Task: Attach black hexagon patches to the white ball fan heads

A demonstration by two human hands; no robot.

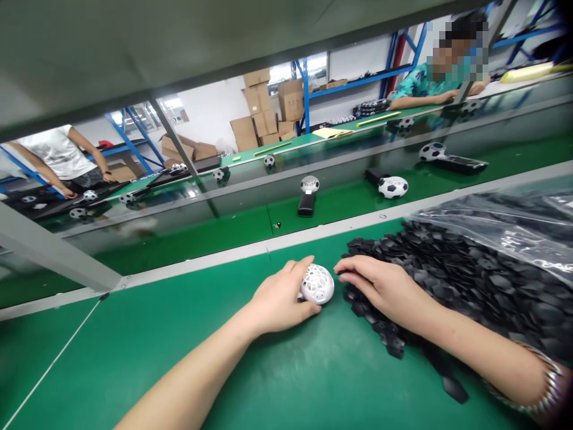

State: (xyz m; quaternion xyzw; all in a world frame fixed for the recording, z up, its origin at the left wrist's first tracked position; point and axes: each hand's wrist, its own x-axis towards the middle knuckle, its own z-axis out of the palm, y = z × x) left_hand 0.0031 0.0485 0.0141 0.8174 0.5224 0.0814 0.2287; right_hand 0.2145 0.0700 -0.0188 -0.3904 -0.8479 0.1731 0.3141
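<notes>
My left hand (280,298) is wrapped round a white perforated ball-shaped shell (319,284) resting on the green bench (156,352). My right hand (380,285) lies just right of it, fingers curled down onto the edge of a heap of small black plastic pieces (470,280). Whether the right fingers pinch one of the pieces I cannot make out. A metal watch band shows on my right wrist (544,388).
A clear plastic bag (514,221) covers the heap's far side. Beyond a metal rail runs a green conveyor belt (224,233) carrying football-patterned fans with black handles (393,186) and a white one (308,194). Other people work across the line at left (58,158) and right (430,83). Cardboard boxes (264,113) stand behind.
</notes>
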